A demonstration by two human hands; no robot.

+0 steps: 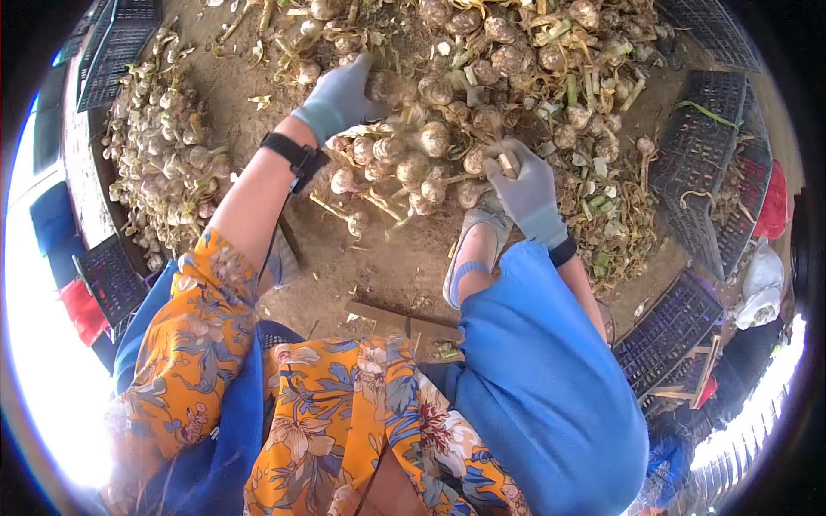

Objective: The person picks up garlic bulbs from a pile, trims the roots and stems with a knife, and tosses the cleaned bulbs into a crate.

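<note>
My left hand [338, 96], in a grey glove, reaches into the heap, thumb and fingers closed around a soil-covered garlic bulb [384, 87]. My right hand [527, 187], also gloved, is closed around a short pale piece [509, 164] whose kind I cannot make out. Between the two hands lies a pile of dirty garlic bulbs [434, 138], some with stalks on. Below them, a single bulb with its stalk [357, 224] rests on the bare soil.
A heap of trimmed-looking garlic [163, 142] lies at left. Cut stalks and leaves [607, 219] cover the ground at right, below more unsorted garlic [551, 56]. Black plastic crates [701, 155] stand at right, another crate [112, 279] at left. My shoe [473, 249] is beside the pile.
</note>
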